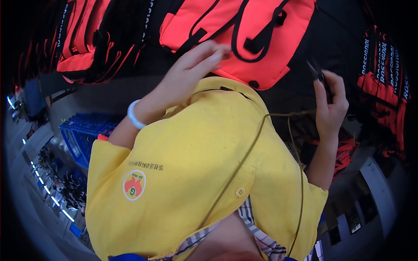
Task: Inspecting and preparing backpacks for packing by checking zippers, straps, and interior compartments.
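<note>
A bright red-orange backpack (278, 65) with black straps and cords lies in front of me on a dark surface. My left hand (198, 63) is over its near left part, fingers drawn together; whatever they pinch, if anything, is too small to make out. To the right of the backpack, my right hand (332, 102) is closed round small dark thread snips (320, 75), their pointed blades tilted up and to the left. A brown cord (244, 161) hangs round my neck and runs to the right hand.
Stacked red-and-black bags (82, 48) lie at the far left, and another stack (383, 91) stands at the right. A blue plastic crate (78, 139) is beside me at the left. The dark work surface (335, 39) extends beyond the backpack.
</note>
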The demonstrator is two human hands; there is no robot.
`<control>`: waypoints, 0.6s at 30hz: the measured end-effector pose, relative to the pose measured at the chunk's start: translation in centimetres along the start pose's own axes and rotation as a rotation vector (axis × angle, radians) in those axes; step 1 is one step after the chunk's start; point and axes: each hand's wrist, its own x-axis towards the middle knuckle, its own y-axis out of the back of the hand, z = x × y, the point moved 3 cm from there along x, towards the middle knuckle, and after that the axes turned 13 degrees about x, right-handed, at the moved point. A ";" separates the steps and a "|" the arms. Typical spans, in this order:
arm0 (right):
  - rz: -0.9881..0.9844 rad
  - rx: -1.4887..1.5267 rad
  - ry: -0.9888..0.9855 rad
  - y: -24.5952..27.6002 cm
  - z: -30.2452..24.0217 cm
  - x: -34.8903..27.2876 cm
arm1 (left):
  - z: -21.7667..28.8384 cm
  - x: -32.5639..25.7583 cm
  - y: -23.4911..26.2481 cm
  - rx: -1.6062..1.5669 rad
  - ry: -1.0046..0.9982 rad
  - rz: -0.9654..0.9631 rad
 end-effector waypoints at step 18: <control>-0.119 0.509 -0.560 -7.4 14.3 0.3 | -13.8 2.1 8.2 0.575 0.212 0.506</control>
